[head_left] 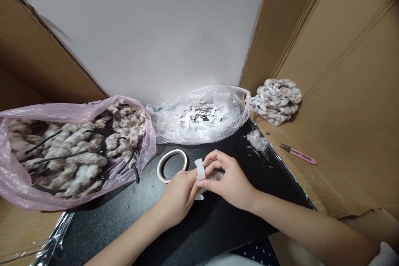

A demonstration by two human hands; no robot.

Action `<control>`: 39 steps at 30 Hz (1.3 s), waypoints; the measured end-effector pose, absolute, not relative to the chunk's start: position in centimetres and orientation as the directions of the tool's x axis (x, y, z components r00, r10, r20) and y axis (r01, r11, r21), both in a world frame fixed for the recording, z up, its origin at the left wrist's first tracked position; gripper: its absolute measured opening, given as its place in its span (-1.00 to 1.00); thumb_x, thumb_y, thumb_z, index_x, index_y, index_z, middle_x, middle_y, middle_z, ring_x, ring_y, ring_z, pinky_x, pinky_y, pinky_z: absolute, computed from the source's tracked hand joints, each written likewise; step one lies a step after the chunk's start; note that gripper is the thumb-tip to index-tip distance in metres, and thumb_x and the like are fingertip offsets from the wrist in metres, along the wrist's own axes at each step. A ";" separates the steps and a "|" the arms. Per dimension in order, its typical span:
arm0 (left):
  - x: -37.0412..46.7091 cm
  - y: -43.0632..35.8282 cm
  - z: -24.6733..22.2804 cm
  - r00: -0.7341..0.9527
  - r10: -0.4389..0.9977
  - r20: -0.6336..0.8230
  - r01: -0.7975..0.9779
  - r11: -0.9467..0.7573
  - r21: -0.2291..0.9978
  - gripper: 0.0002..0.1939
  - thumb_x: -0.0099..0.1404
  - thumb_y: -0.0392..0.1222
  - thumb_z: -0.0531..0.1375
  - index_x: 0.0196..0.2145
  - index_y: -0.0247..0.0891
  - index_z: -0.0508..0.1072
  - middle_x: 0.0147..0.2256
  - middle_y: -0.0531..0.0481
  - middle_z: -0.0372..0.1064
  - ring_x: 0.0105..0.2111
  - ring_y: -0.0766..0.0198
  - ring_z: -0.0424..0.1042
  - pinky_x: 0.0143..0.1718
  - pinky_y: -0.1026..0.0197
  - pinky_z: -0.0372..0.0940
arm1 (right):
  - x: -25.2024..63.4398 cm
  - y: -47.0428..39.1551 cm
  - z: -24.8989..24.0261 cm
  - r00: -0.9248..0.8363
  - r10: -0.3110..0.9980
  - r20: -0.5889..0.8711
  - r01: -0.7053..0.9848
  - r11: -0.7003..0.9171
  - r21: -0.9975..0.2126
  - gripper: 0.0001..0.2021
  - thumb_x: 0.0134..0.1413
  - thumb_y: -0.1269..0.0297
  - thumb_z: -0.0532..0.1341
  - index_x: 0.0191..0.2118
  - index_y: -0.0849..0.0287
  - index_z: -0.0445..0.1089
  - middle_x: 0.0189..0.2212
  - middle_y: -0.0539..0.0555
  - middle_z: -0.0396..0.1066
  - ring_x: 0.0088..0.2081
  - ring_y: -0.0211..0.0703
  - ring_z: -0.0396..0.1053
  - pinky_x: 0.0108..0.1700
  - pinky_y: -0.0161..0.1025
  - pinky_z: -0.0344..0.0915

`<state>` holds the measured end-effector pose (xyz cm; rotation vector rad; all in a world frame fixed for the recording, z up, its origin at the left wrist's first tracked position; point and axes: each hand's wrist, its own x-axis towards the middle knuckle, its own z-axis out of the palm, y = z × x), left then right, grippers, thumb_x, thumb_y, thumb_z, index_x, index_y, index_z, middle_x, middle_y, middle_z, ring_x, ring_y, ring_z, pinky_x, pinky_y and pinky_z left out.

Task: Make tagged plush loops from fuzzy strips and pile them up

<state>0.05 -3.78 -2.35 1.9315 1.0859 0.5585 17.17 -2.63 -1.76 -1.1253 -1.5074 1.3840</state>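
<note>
Close together over the black tabletop, my left hand (177,200) and my right hand (233,181) work on one small bundle. A white paper-like strip (200,169) stands up between them. My left hand is closed, with its thumb against the strip's base and its fingers wrapped round a fluffy pale-brown furry piece (219,174). The fingers and thumb of my right hand pinch in at the strip's right edge. Most of the furry piece is hidden by my hands. Below them a white tab (199,197) sticks out. A roll of tape (172,166) lies just beyond my left hand.
On the left, a pink plastic bag (146,174) holds furry strips with black cords. A clear bag (168,131) of white tags lies at the back. Right stand a furry bundle (277,99), a fluff clump (257,140) and pink thread snips (301,155). Cardboard (352,91) walls the sides.
</note>
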 end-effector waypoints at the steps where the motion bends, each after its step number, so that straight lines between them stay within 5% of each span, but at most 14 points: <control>1: -0.1 -3.8 -2.1 0.557 0.827 -0.074 0.434 -0.214 0.875 -0.70 0.41 -0.11 -0.07 -0.43 -0.25 0.27 -0.46 0.05 0.23 -0.44 0.28 0.16 -0.36 0.25 0.12 | 17.2 -2.8 -1.9 -0.305 0.952 0.007 0.102 0.040 -0.994 -0.67 -0.23 0.41 0.42 -0.30 0.14 0.31 -0.51 -0.08 0.49 -0.43 -0.22 0.45 -0.29 -0.29 0.31; 4: -0.7 -3.9 -1.7 0.658 0.711 -0.248 0.249 0.106 0.963 -0.72 0.38 -0.05 -0.04 -0.42 -0.25 0.24 -0.43 0.05 0.16 -0.42 0.29 0.12 -0.35 0.25 0.11 | 17.4 -3.1 -2.4 -0.334 0.935 0.118 0.076 0.151 -0.986 -0.62 -0.25 0.38 0.44 -0.25 0.13 0.33 -0.53 -0.08 0.50 -0.44 -0.22 0.47 -0.29 -0.28 0.31; 7: -1.0 -3.9 -2.0 0.724 0.612 -0.319 0.068 0.396 0.916 -0.79 0.24 -0.06 0.06 -0.41 -0.25 0.21 -0.48 0.09 0.10 -0.44 0.31 0.07 -0.38 0.25 0.08 | 17.7 -3.2 -2.9 -0.334 0.903 0.271 0.034 0.299 -0.954 -0.61 -0.21 0.38 0.44 -0.21 0.11 0.34 -0.51 -0.07 0.49 -0.40 -0.21 0.47 -0.28 -0.28 0.33; 10: -0.6 -4.1 -2.7 0.636 0.666 -0.389 -0.018 0.516 0.856 -0.80 0.18 -0.08 0.11 -0.42 -0.26 0.22 -0.53 0.12 0.07 -0.50 0.35 0.03 -0.44 0.27 0.02 | 17.9 -3.2 -3.3 -0.316 0.823 0.472 0.027 0.505 -0.863 -0.70 -0.13 0.45 0.37 -0.23 0.08 0.36 -0.50 -0.05 0.48 -0.38 -0.21 0.42 -0.34 -0.30 0.32; 13: -0.1 -4.4 -3.1 0.563 0.724 -0.398 -0.126 0.551 0.825 -0.83 0.11 -0.11 0.13 -0.42 -0.27 0.28 -0.53 0.10 0.14 -0.51 0.35 0.09 -0.44 0.27 0.05 | 18.0 -3.2 -3.3 -0.316 0.686 0.655 0.082 0.708 -0.702 -0.70 -0.11 0.57 0.30 -0.25 0.05 0.37 -0.52 -0.05 0.49 -0.38 -0.18 0.32 -0.34 -0.26 0.30; 17: 0.3 -4.5 -3.5 0.629 0.716 -0.304 -0.244 0.552 0.797 -0.73 0.11 0.01 0.14 -0.46 -0.28 0.25 -0.58 0.14 0.06 -0.56 0.39 0.02 -0.47 0.28 0.04 | 17.9 -3.3 -3.3 -0.319 0.611 0.725 0.156 0.788 -0.596 -0.73 -0.12 0.54 0.35 -0.31 0.04 0.39 -0.59 -0.08 0.46 -0.41 -0.17 0.26 -0.32 -0.21 0.27; 22: -0.3 -4.4 -2.9 0.643 0.738 -0.203 0.018 0.251 0.968 -0.61 0.34 0.12 0.03 -0.44 -0.27 0.21 -0.52 0.13 0.02 -0.52 0.38 0.01 -0.49 0.29 0.00 | 18.4 -3.3 -3.4 -0.407 0.571 0.713 0.159 0.813 -0.560 -0.75 -0.06 0.54 0.32 -0.31 0.03 0.39 -0.59 -0.09 0.43 -0.36 -0.17 0.29 -0.24 -0.21 0.27; 25: -0.9 -4.1 -2.2 0.638 0.768 -0.065 0.277 -0.150 0.949 -0.64 0.44 -0.01 -0.08 -0.44 -0.26 0.23 -0.48 0.11 0.10 -0.47 0.34 0.11 -0.41 0.26 0.07 | 19.7 -2.9 -2.7 -0.558 0.567 0.606 0.095 0.769 -0.632 -0.59 -0.09 0.56 0.31 -0.12 0.02 0.34 -0.39 -0.04 0.49 -0.25 -0.16 0.36 -0.14 -0.18 0.29; 29: -1.1 -3.9 -2.3 0.675 0.718 0.171 0.498 -0.614 0.612 -0.76 0.44 -0.18 -0.05 -0.39 -0.25 0.26 -0.43 0.07 0.26 -0.42 0.29 0.23 -0.32 0.21 0.09 | 20.8 -2.3 -1.8 -0.583 0.715 0.385 0.044 0.501 -0.864 -0.54 -0.05 0.41 0.32 0.01 0.09 0.27 -0.05 0.12 0.36 -0.01 -0.09 0.33 0.02 -0.13 0.27; 32: -0.8 -3.9 -3.0 0.705 0.600 0.377 0.539 -0.800 0.266 -0.76 0.44 -0.23 -0.03 -0.40 -0.26 0.28 -0.43 0.03 0.29 -0.42 0.25 0.24 -0.31 0.17 0.08 | 20.1 -1.9 -2.1 -0.591 0.804 0.066 0.075 0.136 -0.988 -0.81 0.16 0.23 0.18 -0.13 0.16 0.33 -0.24 0.08 0.39 -0.19 -0.18 0.39 -0.13 -0.21 0.32; 34: -0.7 -3.9 -3.5 0.703 0.519 0.486 0.541 -0.834 0.108 -0.77 0.44 -0.23 -0.03 -0.35 -0.28 0.32 -0.44 0.02 0.30 -0.43 0.24 0.23 -0.30 0.16 0.09 | 19.2 -1.8 -2.5 -0.621 0.767 -0.161 0.109 -0.119 -0.987 -0.73 0.18 0.05 0.13 -0.21 0.18 0.32 -0.45 0.00 0.37 -0.41 -0.26 0.37 -0.33 -0.28 0.30; 39: -1.0 -3.9 -4.0 0.699 0.412 0.585 0.517 -0.856 -0.015 -0.81 0.44 -0.29 -0.04 -0.23 -0.34 0.35 -0.45 0.00 0.31 -0.44 0.23 0.22 -0.30 0.15 0.10 | 18.0 -1.3 -2.8 -0.601 0.666 -0.442 0.176 -0.429 -0.886 -0.59 -0.05 -0.10 0.24 -0.32 0.18 0.26 -0.64 -0.06 0.35 -0.63 -0.29 0.31 -0.57 -0.36 0.20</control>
